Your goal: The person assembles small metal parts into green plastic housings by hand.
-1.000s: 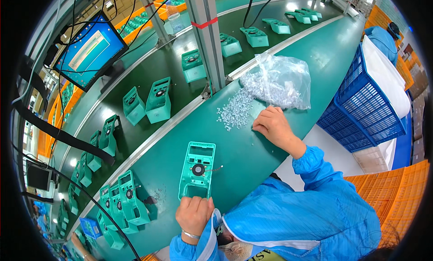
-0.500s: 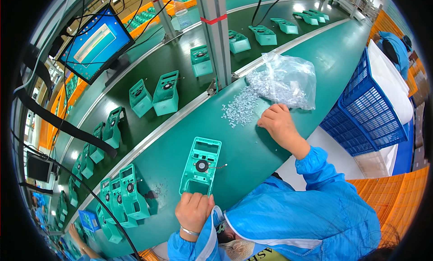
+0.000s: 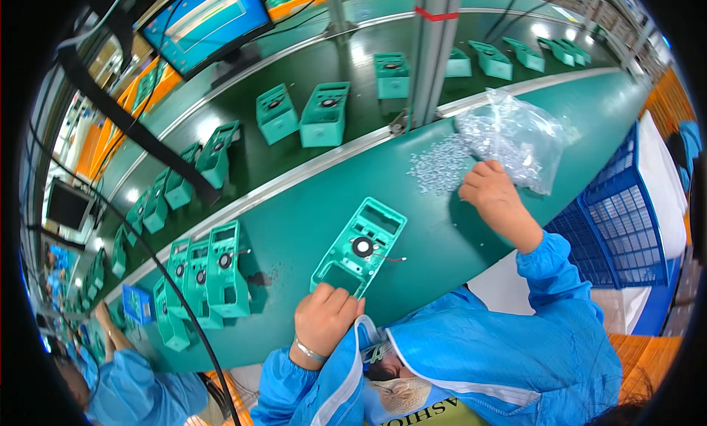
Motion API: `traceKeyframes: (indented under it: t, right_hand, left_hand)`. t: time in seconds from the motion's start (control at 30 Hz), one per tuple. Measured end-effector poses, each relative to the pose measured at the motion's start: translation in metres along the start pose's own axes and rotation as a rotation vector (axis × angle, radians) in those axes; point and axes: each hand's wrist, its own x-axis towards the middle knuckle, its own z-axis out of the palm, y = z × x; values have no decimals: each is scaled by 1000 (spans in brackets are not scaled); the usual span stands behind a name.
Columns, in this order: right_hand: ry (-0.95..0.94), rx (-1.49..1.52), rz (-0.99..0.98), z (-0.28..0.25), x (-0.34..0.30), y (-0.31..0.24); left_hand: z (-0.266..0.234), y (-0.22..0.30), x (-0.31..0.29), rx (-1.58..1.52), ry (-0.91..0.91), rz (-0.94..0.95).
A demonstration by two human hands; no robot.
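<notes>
A green plastic housing (image 3: 340, 259) with a round black fan (image 3: 362, 247) and a short thin wire lies on the green bench in front of me. My left hand (image 3: 328, 321) is closed over its near end, fingers wrapped round the rim. Farther right, my right hand (image 3: 499, 199) has its fingertips pinched together at the edge of a pile of small clear pieces (image 3: 436, 165). Whatever those fingers hold is too small or hidden to make out. The pieces spill from a clear plastic bag (image 3: 543, 152) lying just beyond this hand.
More green housings (image 3: 230, 299) stand grouped at the left, near a small blue bin (image 3: 138, 305). Other housings (image 3: 322, 129) line the dark belt behind a metal rail. A metal post (image 3: 434, 65) rises there. Blue crates (image 3: 626, 209) stand right; a co-worker (image 3: 147, 385) sits left.
The whole view has shifted, so the scene sits farther right. The housing under my left hand is tilted more to the right. My right hand stays beside the pile.
</notes>
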Motion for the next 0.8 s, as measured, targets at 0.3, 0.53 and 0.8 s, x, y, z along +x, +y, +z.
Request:
traceKeyframes:
  t: [0.3, 0.53, 0.8]
  right_hand:
    - [60, 616, -69, -5, 59, -59]
    - [-38, 845, -354, 9, 91, -99]
    - [-76, 560, -527, 0, 101, -104]
  left_hand:
    - [-3, -6, -1, 4, 32, 40]
    - [0, -6, -1, -27, 39, 38]
    - [0, -6, -3, -15, 44, 34]
